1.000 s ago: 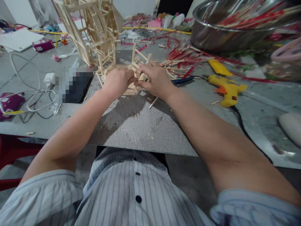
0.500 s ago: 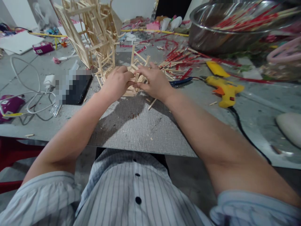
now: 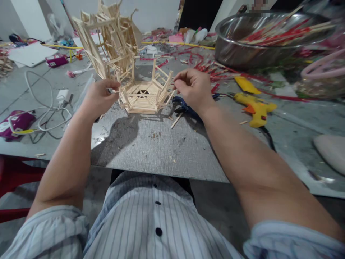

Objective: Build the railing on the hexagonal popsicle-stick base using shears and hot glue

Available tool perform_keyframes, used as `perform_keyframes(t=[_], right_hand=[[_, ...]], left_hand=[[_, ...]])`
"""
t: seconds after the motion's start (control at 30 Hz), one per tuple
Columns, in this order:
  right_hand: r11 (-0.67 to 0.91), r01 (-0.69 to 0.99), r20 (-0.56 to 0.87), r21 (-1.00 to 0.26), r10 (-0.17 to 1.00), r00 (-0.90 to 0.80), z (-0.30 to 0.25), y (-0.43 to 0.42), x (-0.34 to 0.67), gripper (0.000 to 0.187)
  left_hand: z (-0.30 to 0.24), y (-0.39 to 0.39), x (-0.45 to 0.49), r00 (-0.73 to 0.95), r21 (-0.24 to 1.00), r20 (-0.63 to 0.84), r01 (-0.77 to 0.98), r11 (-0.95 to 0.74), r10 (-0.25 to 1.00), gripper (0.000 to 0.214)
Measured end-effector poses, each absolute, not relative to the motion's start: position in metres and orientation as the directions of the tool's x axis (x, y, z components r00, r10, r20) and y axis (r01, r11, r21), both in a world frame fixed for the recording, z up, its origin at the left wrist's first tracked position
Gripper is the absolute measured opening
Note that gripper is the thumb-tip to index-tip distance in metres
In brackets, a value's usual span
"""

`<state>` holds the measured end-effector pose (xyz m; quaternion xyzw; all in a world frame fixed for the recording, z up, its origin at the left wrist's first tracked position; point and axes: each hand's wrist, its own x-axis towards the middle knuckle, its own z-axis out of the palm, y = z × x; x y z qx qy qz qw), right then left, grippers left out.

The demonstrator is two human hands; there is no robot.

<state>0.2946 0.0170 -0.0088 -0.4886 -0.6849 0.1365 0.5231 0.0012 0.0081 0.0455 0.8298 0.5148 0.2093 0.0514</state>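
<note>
A small hexagonal wooden stick model (image 3: 144, 104), with a slatted base and short uprights round its edge, stands on the table between my hands. My left hand (image 3: 99, 97) is closed in a pinch at its left side, thumb and forefinger on a stick there. At the opposite side, my right hand (image 3: 194, 88) pinches the upper end of a slanting stick. Blue-handled pliers (image 3: 185, 107) lie partly beneath my right hand. Just behind the model rises a taller, leaning wooden stick structure (image 3: 107, 39). A loose stick (image 3: 176, 121) lies in front of the pliers.
To the right lie a yellow glue gun (image 3: 254, 107) and many red-wrapped sticks (image 3: 212, 72). Behind them stands a steel basin (image 3: 239, 54). At left are a white charger (image 3: 64, 96) with its cable and a purple box (image 3: 17, 124). The table edge (image 3: 161, 175) is near my body.
My hands have moved apart from above the model's middle to its left and right sides, uncovering its base. My left forearm now covers most of the dark phone.
</note>
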Motion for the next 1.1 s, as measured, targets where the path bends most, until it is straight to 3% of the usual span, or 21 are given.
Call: perform_keyframes(t=[0.07, 0.13, 0.23, 0.43, 0.67, 0.87, 1.1], right_hand=[[0.491, 0.506, 0.563, -0.709, 0.826, -0.014, -0.012, 0.017, 0.292, 0.023], [0.512, 0.465, 0.553, -0.723, 0.831, -0.055, -0.014, 0.015, 0.289, 0.022], [0.526, 0.431, 0.533, -0.733, 0.838, -0.117, -0.017, 0.011, 0.284, 0.024], [0.505, 0.528, 0.496, -0.683, 0.851, -0.173, -0.025, 0.007, 0.274, 0.036], [0.484, 0.614, 0.539, -0.624, 0.835, -0.11, -0.03, 0.008, 0.269, 0.028], [0.556, 0.477, 0.568, -0.681, 0.812, -0.136, -0.034, 0.011, 0.266, 0.018], [0.561, 0.381, 0.553, -0.735, 0.821, -0.143, -0.037, 0.014, 0.263, 0.014]], left_hand=[[0.034, 0.012, -0.001, 0.286, 0.56, 0.261, 0.733, -0.386, 0.922, 0.03], [0.025, 0.016, 0.0, 0.307, 0.653, 0.205, 0.664, -0.363, 0.929, 0.024], [0.017, 0.02, 0.003, 0.367, 0.645, 0.209, 0.645, -0.41, 0.907, 0.017], [0.01, 0.021, 0.006, 0.338, 0.667, 0.219, 0.633, -0.393, 0.915, 0.012], [0.009, 0.019, 0.007, 0.376, 0.649, 0.294, 0.597, -0.472, 0.879, 0.018], [0.002, 0.023, 0.011, 0.342, 0.794, 0.291, 0.435, -0.425, 0.894, 0.014], [-0.006, 0.03, 0.014, 0.32, 0.788, 0.359, 0.399, -0.469, 0.877, 0.011]])
